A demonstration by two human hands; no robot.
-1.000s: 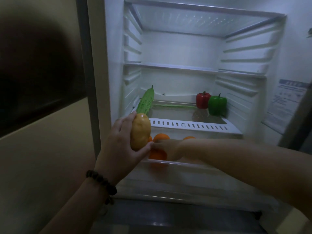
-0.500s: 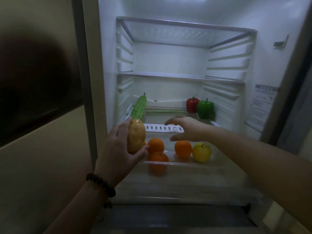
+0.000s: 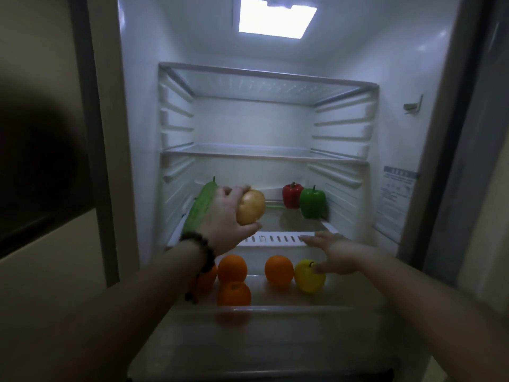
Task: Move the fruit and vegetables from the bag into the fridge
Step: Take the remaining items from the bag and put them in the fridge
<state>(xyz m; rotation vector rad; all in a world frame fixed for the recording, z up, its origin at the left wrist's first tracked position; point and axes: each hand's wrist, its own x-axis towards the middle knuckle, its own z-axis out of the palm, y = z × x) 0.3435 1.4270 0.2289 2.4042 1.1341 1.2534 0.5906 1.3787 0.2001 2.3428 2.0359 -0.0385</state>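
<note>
Carrying a potato (image 3: 250, 206) in our left hand (image 3: 224, 216), fingers wrapped round it above the lower shelf (image 3: 278, 238), we judge the placing step in hand. Our right hand (image 3: 334, 253) hovers spread and empty beside the yellow apple (image 3: 308, 277). Next comes setting it down mid-shelf, between the cucumber (image 3: 199, 209) at the left edge and the peppers (image 3: 303, 199) at the back right.

1. A plain beige wall (image 3: 41, 271) fills nine o'clock.
2. A dark, blurred rectangular panel (image 3: 41, 161) sits on it.
3. A bright white rectangular ceiling light (image 3: 275, 19) glows at twelve o'clock.
</note>
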